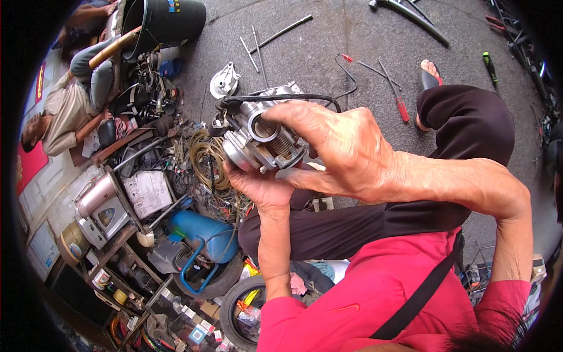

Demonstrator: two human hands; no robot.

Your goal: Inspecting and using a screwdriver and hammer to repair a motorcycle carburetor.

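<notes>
A silver metal carburetor point(265, 136) with a round open bore and a black hose across its top is held up in front of me. My left hand point(261, 186) supports it from below, with the palm and fingers around its underside; most of those fingers are hidden behind it. From the right, my right hand point(352, 146) reaches over the carburetor. Its index finger lies at the rim of the bore and its thumb presses near the lower side. The other right fingers are partly hidden.
Screwdrivers with red point(402, 111) and green point(491, 67) handles and metal rods lie on the grey floor. A silver round part point(224, 81) lies past the carburetor. Left are a black bucket point(170, 26), coiled tubing point(205, 155), a blue compressor tank point(205, 234) and a seated person point(64, 117).
</notes>
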